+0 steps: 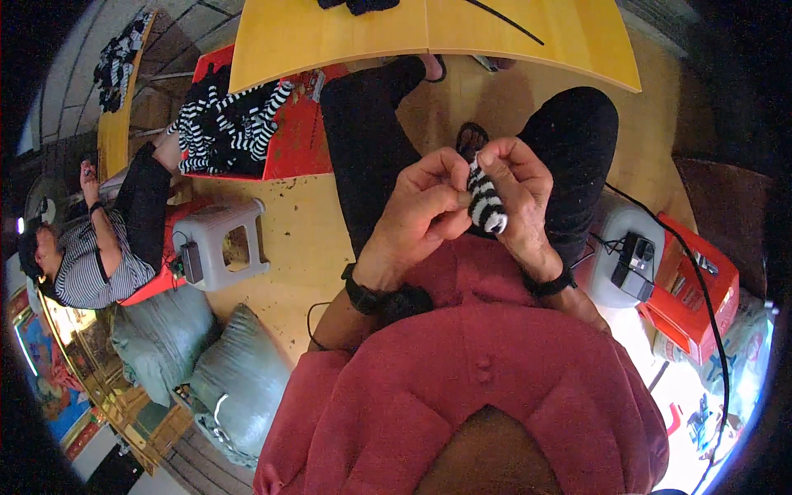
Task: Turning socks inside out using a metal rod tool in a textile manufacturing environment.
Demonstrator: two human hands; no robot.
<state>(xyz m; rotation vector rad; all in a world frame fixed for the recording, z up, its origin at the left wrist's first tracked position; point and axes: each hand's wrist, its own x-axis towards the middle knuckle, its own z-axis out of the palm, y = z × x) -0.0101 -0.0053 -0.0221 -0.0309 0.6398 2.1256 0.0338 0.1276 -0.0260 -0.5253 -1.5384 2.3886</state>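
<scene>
Between my two hands, above my lap, is a small black-and-white striped knitted tube (pixel 485 200); I cannot tell whether it is a sock or part of a glove. Its rounded white end points down toward me. My right hand (pixel 520 186) grips its upper and right side with thumb and fingers. From the left, my left hand (pixel 429 206) is closed, its fingertips pinching at the tube's edge. Just beyond the hands a dark piece (pixel 472 139) shows between my knees, partly hidden.
A yellow table (pixel 330 37) curves ahead, with dark knitwear (pixel 360 5) and a thin black rod (pixel 507 22) on it. At left stand a red box (pixel 289 157) of striped knitwear, a grey stool (pixel 216 227), grey sacks (pixel 243 371) and a seated person (pixel 111 256). A red crate (pixel 701 289) and cable (pixel 693 252) are right.
</scene>
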